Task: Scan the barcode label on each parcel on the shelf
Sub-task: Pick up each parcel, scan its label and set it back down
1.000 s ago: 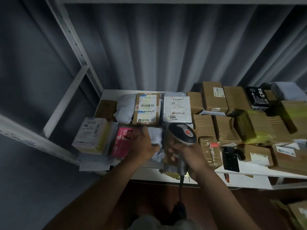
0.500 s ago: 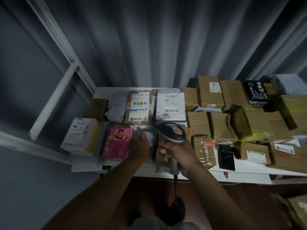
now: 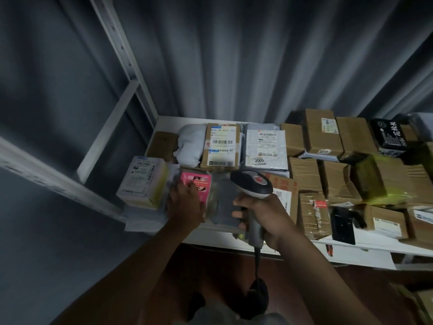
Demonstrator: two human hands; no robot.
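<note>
The right hand (image 3: 264, 214) is clamped on the scanner (image 3: 251, 186) above the shelf (image 3: 351, 248); the left hand (image 3: 185, 205) rests with relaxed fingers on the pink parcel (image 3: 199, 181) left of the scanner

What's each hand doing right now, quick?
Left hand: fingers laid on the pink parcel; whether they grip it cannot be told.
Right hand: gripping the barcode scanner by its handle.

The room was dim. A pleated grey curtain (image 3: 234, 57) hung across the back from ten to two o'clock. A white metal shelving upright (image 3: 121, 50) with a slanted brace (image 3: 110, 130) stood at ten o'clock. Dark reddish-brown floor (image 3: 363, 280) showed at five o'clock, below the white shelf board (image 3: 365, 250).
</note>
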